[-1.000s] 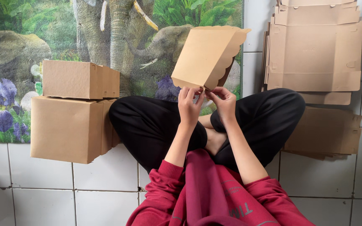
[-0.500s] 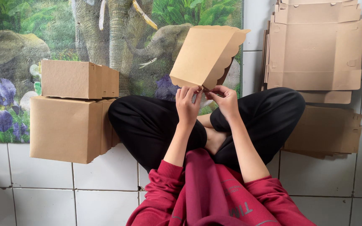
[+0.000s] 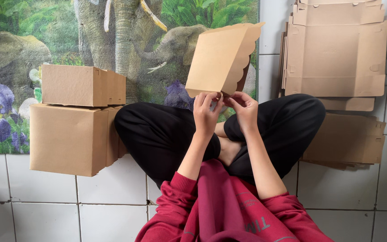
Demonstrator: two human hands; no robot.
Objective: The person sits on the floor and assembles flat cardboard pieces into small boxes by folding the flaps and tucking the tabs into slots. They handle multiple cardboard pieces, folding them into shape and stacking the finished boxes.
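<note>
At far left, two closed cardboard boxes stand on the white tiled floor (image 3: 113,188); the large box (image 3: 68,139) sits below and the smaller box (image 3: 75,85) rests on top of it, both just beside the person's knee and against the edge of a floor mat printed with elephants and flowers (image 3: 23,45). At centre, the person sits cross-legged in black trousers (image 3: 157,134) and a red sweatshirt (image 3: 220,210), sleeves pushed up; the left hand (image 3: 206,112) is raised with its fingers pinched on the lower edge of a half-folded cardboard box (image 3: 218,58); the right hand (image 3: 246,107) is just beside it, fingers likewise closed on the same lower edge; the two hands nearly touch. That box is held in the air above the lap, tilted, its open side to the right showing a scalloped flap edge. At right, a stack of flat unfolded box blanks (image 3: 337,54) lies on the floor; a second, lower pile of flat cardboard (image 3: 350,141) lies nearer, partly under the person's right knee.
</note>
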